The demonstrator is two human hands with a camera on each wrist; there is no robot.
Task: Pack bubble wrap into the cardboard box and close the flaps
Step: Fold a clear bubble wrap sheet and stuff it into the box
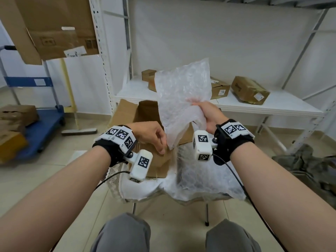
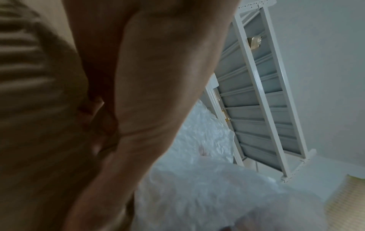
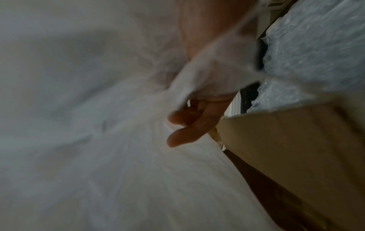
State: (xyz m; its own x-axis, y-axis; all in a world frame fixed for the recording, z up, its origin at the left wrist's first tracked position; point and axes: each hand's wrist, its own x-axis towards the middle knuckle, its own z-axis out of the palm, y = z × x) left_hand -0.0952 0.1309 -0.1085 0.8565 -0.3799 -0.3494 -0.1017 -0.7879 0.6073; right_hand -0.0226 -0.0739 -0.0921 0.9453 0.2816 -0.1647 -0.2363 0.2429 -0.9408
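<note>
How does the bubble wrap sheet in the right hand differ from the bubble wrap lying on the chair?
The held sheet stands upright above the open cardboard box, gripped by the right hand; the chair sheet lies spread flat beside the box. The held sheet's lower end bunches to a narrow tip near the left hand; the chair sheet drapes over the seat edge. Both are clear and crinkled.

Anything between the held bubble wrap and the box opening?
Nothing visible blocks it. The bubble wrap, gripped by the right hand, hangs just above the cardboard box, whose flaps stand open. The left hand rests on the near flap, beside the sheet's lower corner.
</note>
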